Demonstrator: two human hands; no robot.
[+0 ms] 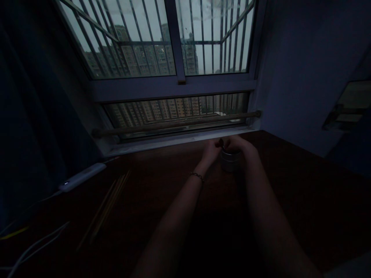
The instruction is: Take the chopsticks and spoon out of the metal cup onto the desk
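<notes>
A small round metal tin (pixel 230 161) stands on the dark wooden table (pixel 290 185) near the window sill. My right hand (pixel 242 146) curls over the tin's top and right side. My left hand (pixel 212 148) is closed beside it at the tin's upper left, with a small dark reddish thing at its fingertips that I cannot make out. A thin bracelet (pixel 197 176) circles my left wrist. The room is very dim.
A white power strip (pixel 82 177) with a lit dot lies at the left, white cables (pixel 37 243) trailing toward the front. Several thin sticks (pixel 107 208) lie on the table's left half. A barred window (pixel 174 42) faces tower blocks; a pole (pixel 176 123) lies along the sill.
</notes>
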